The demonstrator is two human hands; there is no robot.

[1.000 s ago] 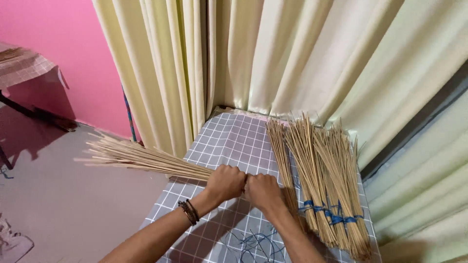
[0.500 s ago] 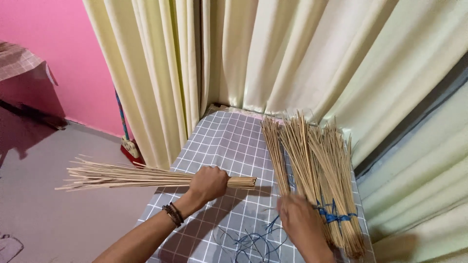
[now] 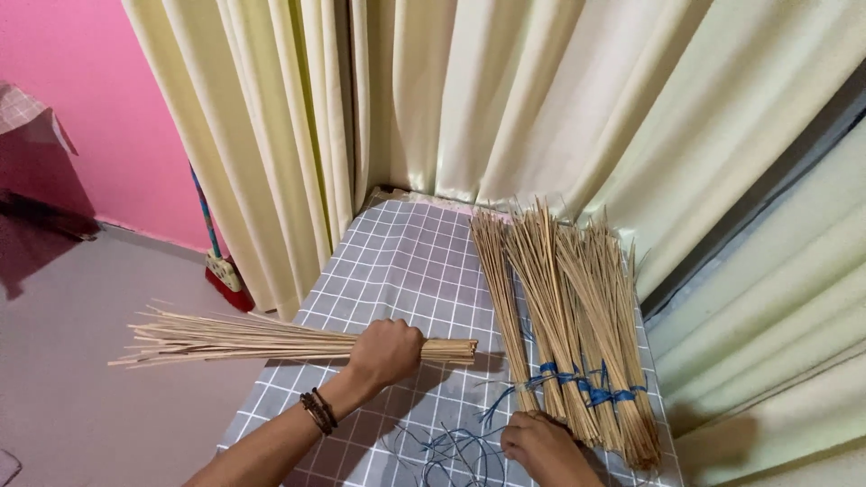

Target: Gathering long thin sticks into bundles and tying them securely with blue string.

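My left hand [image 3: 386, 353] grips a loose bundle of thin pale sticks [image 3: 234, 339] near its cut end, holding it level so the splayed tips reach out past the left edge of the grey checked cloth [image 3: 397, 261]. My right hand [image 3: 541, 448] rests low on the cloth, fingers curled over loose blue string [image 3: 451, 451], beside the bottom ends of several tied stick bundles [image 3: 568, 316]. Those bundles lie side by side, bound with blue ties [image 3: 586, 386].
Cream curtains [image 3: 505, 99] hang behind and to the right of the cloth-covered surface. A pink wall [image 3: 81, 99] and a grey floor [image 3: 81, 406] lie to the left, with a broom or mop [image 3: 216, 261] leaning near the curtain.
My hands were together on the loose bundle. The right hand has let go and dropped to the blue string by the tied bundles, while the left keeps the bundle, now held level.
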